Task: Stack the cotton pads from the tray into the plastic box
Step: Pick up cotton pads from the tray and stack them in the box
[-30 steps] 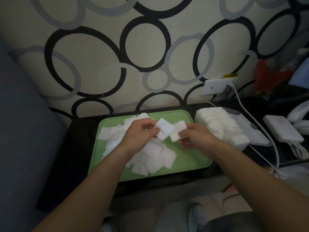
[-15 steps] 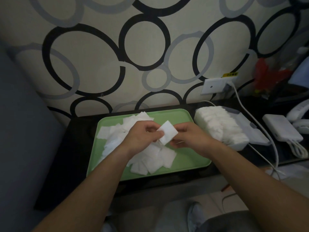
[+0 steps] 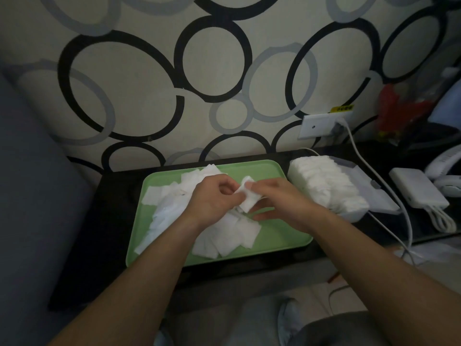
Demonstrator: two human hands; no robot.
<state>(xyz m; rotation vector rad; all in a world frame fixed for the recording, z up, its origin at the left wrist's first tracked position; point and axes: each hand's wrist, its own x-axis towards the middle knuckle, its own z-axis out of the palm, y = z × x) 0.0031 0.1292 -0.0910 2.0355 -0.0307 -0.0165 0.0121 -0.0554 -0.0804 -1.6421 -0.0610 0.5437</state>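
Both hands met above the middle of the green tray (image 3: 282,237). The left hand (image 3: 213,199) had its fingers curled and pinched the near-left edge of a white held pad (image 3: 247,200) between thumb and fingertips. The right hand (image 3: 283,202) pinched the same pad from its 3 o'clock side, its lower fingers stretched out beneath. Whether one pad or several lay together in that grip could not be told.

Loose cotton pads (image 3: 172,208) lay heaped in the tray, spreading from its 10 o'clock corner to about 6 o'clock, under the wrists. The plastic box (image 3: 359,214) stood on the black bench (image 3: 112,221) just beside the tray at its 3 o'clock, packed with a row of upright pads. At 1 o'clock from the box a white cable (image 3: 369,168) ran down from a wall socket (image 3: 318,126).
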